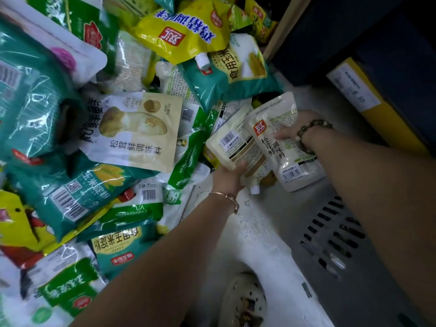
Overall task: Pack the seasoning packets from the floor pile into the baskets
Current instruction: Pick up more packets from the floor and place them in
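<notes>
Near right, the grey slotted basket [330,237] lies just below both hands. The left hand [230,178] grips a cream spouted pouch [238,145] from beneath. The right hand [299,128] curls round a white mushroom-seasoning pouch [280,147] touching it. Best to square the two, then lower them flat. The packet pile [132,131] spreads far left.

1 head-worn wide-angle camera looks steeply down, close above the floor pile [106,142] of packets.
</notes>
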Tool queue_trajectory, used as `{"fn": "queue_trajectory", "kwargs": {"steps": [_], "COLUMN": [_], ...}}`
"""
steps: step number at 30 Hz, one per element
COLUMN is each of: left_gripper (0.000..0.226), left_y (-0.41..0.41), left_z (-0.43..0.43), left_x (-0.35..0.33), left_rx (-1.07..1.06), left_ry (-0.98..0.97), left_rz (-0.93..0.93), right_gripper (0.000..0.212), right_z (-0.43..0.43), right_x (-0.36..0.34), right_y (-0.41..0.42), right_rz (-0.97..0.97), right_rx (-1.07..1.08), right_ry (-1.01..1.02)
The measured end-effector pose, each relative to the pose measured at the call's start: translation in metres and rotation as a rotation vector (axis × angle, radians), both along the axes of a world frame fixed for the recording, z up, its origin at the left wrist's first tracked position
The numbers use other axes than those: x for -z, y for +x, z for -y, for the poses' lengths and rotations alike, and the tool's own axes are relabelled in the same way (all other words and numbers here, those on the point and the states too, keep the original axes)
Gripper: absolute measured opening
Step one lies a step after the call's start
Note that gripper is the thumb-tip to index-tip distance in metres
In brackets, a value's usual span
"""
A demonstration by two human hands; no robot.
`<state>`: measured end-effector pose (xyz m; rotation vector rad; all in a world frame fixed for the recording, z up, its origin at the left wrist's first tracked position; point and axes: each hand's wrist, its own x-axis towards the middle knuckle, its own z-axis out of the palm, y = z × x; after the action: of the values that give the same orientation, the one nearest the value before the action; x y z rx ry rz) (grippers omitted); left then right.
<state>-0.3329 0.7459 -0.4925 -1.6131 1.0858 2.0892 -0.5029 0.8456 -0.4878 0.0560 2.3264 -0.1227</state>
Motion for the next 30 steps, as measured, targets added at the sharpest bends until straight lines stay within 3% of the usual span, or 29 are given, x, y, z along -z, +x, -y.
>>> {"fn": "queue_trajectory", "kwargs": {"steps": [5, 11, 15, 17, 20, 25, 30], "left_gripper": [0.027, 0.009, 0.013, 0.017, 0.028, 0.025, 0.016], "left_y": [-0.009, 0.009, 0.024, 0.025, 0.027, 0.028, 0.028], "left_z": [0.01, 0.039, 0.06, 0.067, 0.072, 0.06, 0.037], "left_x": [-0.032, -0.101, -0.164, -0.199, -0.25, -0.333, -0.394], "left_rx": [-0.022, 0.014, 0.08, 0.207, 0.364, 0.518, 0.558], "left_ry": [-0.122, -0.162, -0.323, -0.48, -0.639, -0.674, -0.737], "left_rz": [0.058, -0.023, -0.066, -0.093, -0.153, -0.248, -0.354], "right_gripper": [0.051, 0.045, 0.006, 0.006, 0.025, 0.016, 0.012], "right_z": [0.005, 0.021, 0.023, 0.019, 0.002, -0.044, -0.083], "right_x": [-0.038, -0.12, -0.189, -0.224, -0.274, -0.359, -0.418], "right_y": [0.014, 0.031, 0.058, 0.075, 0.103, 0.143, 0.156], "right_rz": [-0.021, 0.106, 0.052, 0.101, 0.098, -0.125, -0.29], "right_rx": [0.167, 0.291, 0.431, 0.509, 0.64, 0.917, 1.092], "right_ry": [-0.06, -0.226, -0.388, -0.447, -0.552, -0.811, -0.867]}}
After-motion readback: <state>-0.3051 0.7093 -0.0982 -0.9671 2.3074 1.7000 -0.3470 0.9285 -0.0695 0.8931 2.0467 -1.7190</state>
